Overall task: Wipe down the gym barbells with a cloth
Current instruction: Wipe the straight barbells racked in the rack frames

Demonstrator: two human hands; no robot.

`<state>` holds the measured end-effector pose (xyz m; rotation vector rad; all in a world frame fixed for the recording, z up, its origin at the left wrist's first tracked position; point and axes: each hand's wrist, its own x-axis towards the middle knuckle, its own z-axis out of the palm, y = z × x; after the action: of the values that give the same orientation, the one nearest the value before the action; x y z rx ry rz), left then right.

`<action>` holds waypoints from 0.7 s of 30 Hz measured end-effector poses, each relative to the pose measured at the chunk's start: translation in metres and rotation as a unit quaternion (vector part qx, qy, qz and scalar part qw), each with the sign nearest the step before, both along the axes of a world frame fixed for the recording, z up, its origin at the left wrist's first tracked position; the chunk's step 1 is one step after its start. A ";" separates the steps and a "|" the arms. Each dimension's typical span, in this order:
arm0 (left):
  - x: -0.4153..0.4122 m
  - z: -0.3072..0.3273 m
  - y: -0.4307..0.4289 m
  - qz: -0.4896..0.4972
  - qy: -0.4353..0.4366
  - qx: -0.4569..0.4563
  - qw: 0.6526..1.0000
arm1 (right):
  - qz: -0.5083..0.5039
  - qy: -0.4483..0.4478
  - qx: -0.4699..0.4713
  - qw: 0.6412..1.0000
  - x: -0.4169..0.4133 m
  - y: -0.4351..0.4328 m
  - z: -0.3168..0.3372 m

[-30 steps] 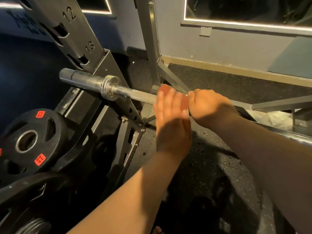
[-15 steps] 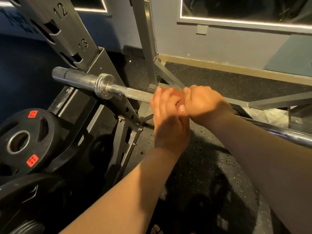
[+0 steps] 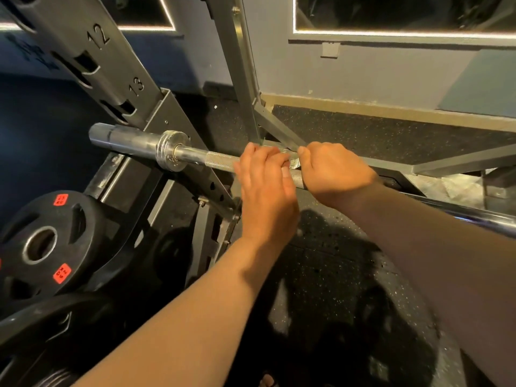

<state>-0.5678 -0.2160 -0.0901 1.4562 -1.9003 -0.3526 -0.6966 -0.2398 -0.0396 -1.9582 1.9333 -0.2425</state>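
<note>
A steel barbell [image 3: 220, 162] lies across the rack, with its sleeve and collar [image 3: 172, 153] at the left and its shaft running right past my arm. My left hand [image 3: 265, 191] reaches over the knurled shaft with its fingers curled over the top of the bar. My right hand [image 3: 335, 174] grips the shaft right beside it, knuckles up. A small pale scrap of cloth [image 3: 294, 163] peeks out at the right hand's thumb side, between the two hands. The rest of the cloth is hidden under that hand.
A slanted rack upright [image 3: 111, 65] numbered 12 and 13 stands at the left behind the bar. Black weight plates [image 3: 42, 241] with orange labels hang at the lower left. A grey frame post [image 3: 240, 65] rises behind my hands. Speckled rubber floor [image 3: 335, 275] lies below.
My left hand had straight fingers held up in front of the bar; it has now come down with its fingers curled over the shaft. My right hand has stayed on the bar.
</note>
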 end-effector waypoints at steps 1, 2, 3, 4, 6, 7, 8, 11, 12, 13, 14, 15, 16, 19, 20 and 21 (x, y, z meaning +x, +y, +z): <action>0.012 0.002 -0.004 -0.029 -0.031 0.000 0.999 | 0.004 0.002 0.002 1.000 -0.003 0.003 0.002; 0.024 0.004 -0.010 -0.056 -0.062 -0.006 0.997 | 0.003 0.018 0.002 1.000 -0.008 0.006 0.003; 0.034 0.005 -0.015 -0.072 -0.092 -0.014 0.993 | -0.004 0.047 -0.004 0.999 -0.014 0.010 0.002; 0.040 0.007 -0.019 -0.070 -0.113 -0.021 0.991 | -0.011 0.081 -0.013 0.997 -0.020 0.013 0.000; 0.037 0.008 -0.021 -0.023 -0.095 -0.028 0.995 | -0.035 0.102 -0.012 0.994 -0.026 0.016 -0.004; 0.027 0.007 -0.019 0.011 -0.058 -0.028 0.998 | -0.040 0.090 -0.004 0.995 -0.026 0.014 -0.006; 0.015 0.006 -0.016 0.049 -0.019 -0.022 0.998 | -0.048 0.069 0.002 0.996 -0.025 0.011 -0.008; -0.028 0.006 -0.004 0.132 0.070 0.015 0.989 | -0.069 0.013 0.007 0.998 -0.021 0.006 -0.010; -0.038 0.005 0.002 0.128 0.062 0.014 0.990 | -0.069 0.004 0.001 0.998 -0.021 0.006 -0.008; -0.043 0.002 0.008 0.100 0.024 0.000 0.995 | -0.067 -0.001 -0.004 0.998 -0.021 0.007 -0.007; -0.043 0.001 0.013 0.057 -0.029 -0.018 0.998 | -0.062 -0.003 -0.009 0.998 -0.022 0.007 -0.008; -0.038 0.000 0.015 0.010 -0.068 -0.025 0.997 | -0.053 -0.002 -0.015 0.998 -0.022 0.007 -0.008; -0.028 0.000 0.013 -0.031 -0.095 -0.026 0.995 | -0.044 0.011 -0.023 0.999 -0.023 0.007 -0.010; 0.006 0.003 -0.001 -0.069 -0.173 -0.023 0.982 | -0.051 0.009 -0.025 0.998 -0.023 0.001 -0.016; 0.016 0.005 -0.007 -0.055 -0.188 -0.027 0.980 | -0.059 -0.012 -0.022 0.998 -0.024 0.001 -0.017; 0.024 0.006 -0.012 -0.032 -0.175 -0.026 0.984 | -0.073 -0.040 -0.020 0.996 -0.026 0.000 -0.017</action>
<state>-0.5436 -0.2279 -0.0840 1.5009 -2.2182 -0.0760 -0.7222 -0.2396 -0.0569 -1.8044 2.0347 -0.3965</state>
